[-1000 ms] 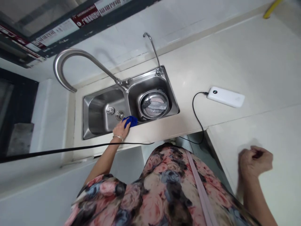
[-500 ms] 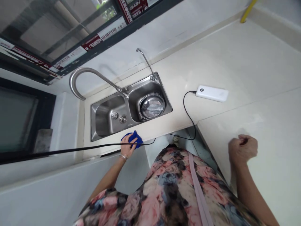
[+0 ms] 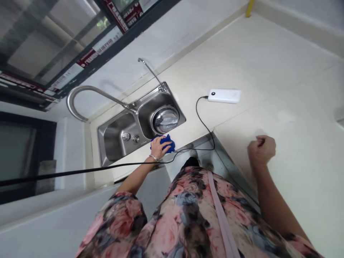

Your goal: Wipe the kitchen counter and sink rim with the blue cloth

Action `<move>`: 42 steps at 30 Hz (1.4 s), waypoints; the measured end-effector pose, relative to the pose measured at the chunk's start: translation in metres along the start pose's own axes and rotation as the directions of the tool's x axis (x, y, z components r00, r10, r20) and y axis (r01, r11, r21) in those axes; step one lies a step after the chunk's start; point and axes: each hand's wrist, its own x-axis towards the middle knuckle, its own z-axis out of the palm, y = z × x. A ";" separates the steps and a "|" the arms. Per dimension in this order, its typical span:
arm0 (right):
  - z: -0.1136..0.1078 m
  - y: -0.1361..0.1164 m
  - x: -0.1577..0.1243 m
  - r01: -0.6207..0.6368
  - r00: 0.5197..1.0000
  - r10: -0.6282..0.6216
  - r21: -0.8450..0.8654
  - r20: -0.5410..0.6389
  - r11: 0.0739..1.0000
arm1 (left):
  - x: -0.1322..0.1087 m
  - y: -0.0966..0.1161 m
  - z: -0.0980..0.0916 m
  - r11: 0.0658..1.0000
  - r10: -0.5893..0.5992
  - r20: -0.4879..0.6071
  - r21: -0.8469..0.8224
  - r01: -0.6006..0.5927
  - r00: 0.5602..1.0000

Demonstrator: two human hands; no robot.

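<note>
Left hand [image 3: 159, 147] is grasping a bunched blue cloth [image 3: 169, 143], fingers spreading over it, pressing it onto the counter [image 3: 195, 134] strip in front of the sink [image 3: 114, 141]; left arm is reaching forward. Right hand [image 3: 262, 149] is clenching into a fist, resting on the right-hand counter. Black cable [image 3: 129, 164] is crossing over the left forearm near the wrist, running to a white power bank [image 3: 225, 96]. Round metal vessel [image 3: 153, 123] is sitting in the right basin.
</note>
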 end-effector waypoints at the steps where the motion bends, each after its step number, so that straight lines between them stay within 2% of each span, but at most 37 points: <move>1: 0.001 -0.001 -0.001 0.007 1.000 -0.007 0.016 -0.015 1.000 | 0.011 0.006 0.001 1.000 0.029 -0.009 -0.002 -0.029 1.000; 7: 0.005 -0.010 0.002 -0.025 0.997 0.028 0.043 -0.072 0.999 | 0.090 0.042 0.011 0.964 0.263 -0.001 -0.043 -0.263 0.965; 11: 0.004 -0.016 0.006 -0.051 0.998 0.051 0.003 -0.049 0.999 | 0.136 0.061 0.019 0.944 0.321 -0.033 -0.071 -0.322 0.947; 18: 0.000 -0.019 0.006 -0.064 0.997 0.061 -0.061 -0.043 0.996 | 0.188 0.062 0.031 0.940 0.286 -0.030 -0.183 -0.286 0.958; 23: 0.001 -0.014 0.006 -0.055 0.998 0.052 -0.080 -0.048 0.995 | 0.203 0.075 0.039 0.957 0.141 -0.078 -0.246 -0.156 0.987; 27: 0.000 -0.012 0.007 -0.045 0.997 0.042 -0.053 -0.059 0.998 | 0.188 0.070 0.043 0.957 0.119 -0.121 -0.251 -0.146 0.986; 29: -0.001 -0.013 0.006 -0.045 0.997 0.042 -0.047 -0.064 0.998 | 0.173 0.054 0.041 0.951 0.163 -0.128 -0.244 -0.191 0.978; 32: -0.002 -0.015 0.007 -0.045 0.997 0.042 -0.047 -0.066 0.998 | 0.143 0.019 0.032 0.947 0.217 -0.116 -0.218 -0.238 0.969; 38: -0.005 -0.016 0.009 -0.039 0.998 0.036 -0.049 -0.048 0.998 | 0.058 -0.042 0.009 0.984 0.175 -0.099 -0.026 -0.179 0.980; 42: -0.010 -0.007 0.007 -0.028 1.000 0.028 -0.076 0.004 0.997 | -0.018 -0.072 -0.002 0.998 0.040 -0.075 0.052 -0.036 0.996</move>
